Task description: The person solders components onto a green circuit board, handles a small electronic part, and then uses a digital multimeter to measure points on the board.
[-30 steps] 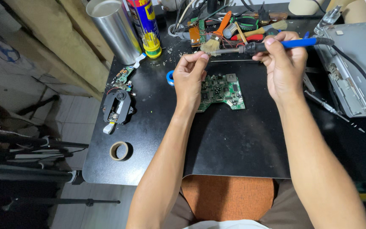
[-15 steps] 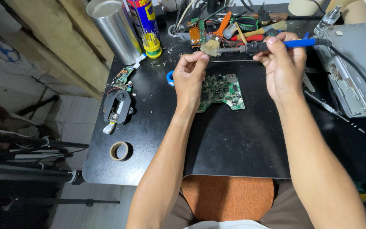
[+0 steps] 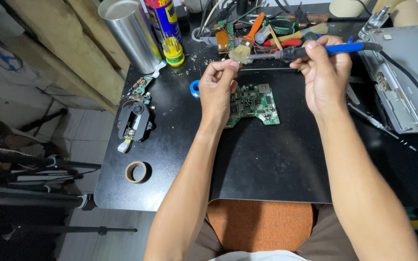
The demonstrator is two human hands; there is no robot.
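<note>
- Right hand (image 3: 322, 72) grips a blue-handled soldering iron (image 3: 315, 50), fingers wrapped round the handle, tip pointing toward the left hand. Its cord runs off past the right hand over the grey metal casing (image 3: 407, 77).
- Left hand (image 3: 218, 84) is raised, thumb and forefinger pressed together as if pinching something thin; what is between them is too small to tell. It sits just below the iron's tip.
- Change from a second ago: barely any. Both hands keep the same pose, with the left fingertips a touch closer to the tip. My read: the work at the tip is held steady, not finished.
- Green circuit board (image 3: 253, 104) lies flat on the black mat (image 3: 267, 159), under and between the two hands, touched by neither.
- Just beyond the left hand: a small brush (image 3: 240, 54) and a clutter of tools.
- Beside the left hand: blue solder spool (image 3: 195, 88).
- Further out on the left hand's side, on the desk (image 3: 165, 145): black drive mechanism (image 3: 132, 123), tape roll (image 3: 136, 171), spray can (image 3: 166, 29), steel cylinder (image 3: 129, 34).
</note>
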